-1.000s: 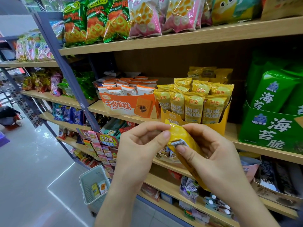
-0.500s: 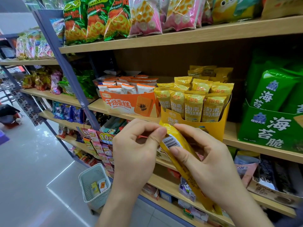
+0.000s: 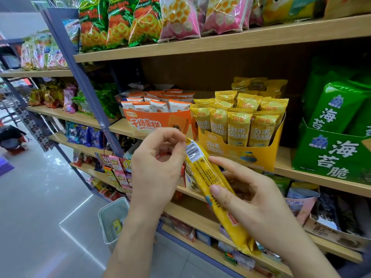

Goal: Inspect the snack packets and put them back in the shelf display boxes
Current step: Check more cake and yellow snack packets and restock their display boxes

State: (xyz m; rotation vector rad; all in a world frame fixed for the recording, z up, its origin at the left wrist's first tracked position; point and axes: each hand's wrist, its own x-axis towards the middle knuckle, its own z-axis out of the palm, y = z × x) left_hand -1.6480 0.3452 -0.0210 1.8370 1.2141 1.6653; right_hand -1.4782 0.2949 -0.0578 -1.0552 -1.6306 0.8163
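A long yellow snack packet lies tilted in front of me, its back with barcode and small print facing up. My left hand pinches its top end between thumb and forefinger. My right hand holds the lower half, thumb on top and fingers underneath. Behind the packet stands the yellow display box on the middle shelf, filled with several upright packets of the same kind. An orange display box with white-and-orange packets stands to its left.
A green seaweed-snack box sits on the right of the same wooden shelf. Chip bags line the top shelf. A pale plastic basket stands on the shiny floor below my left arm. A blue shelf upright slants at left.
The packet has been unrolled from a bunched shape to full length, its lower end dropping down to the right. My right hand has slid down along it; my left stays at the top end.
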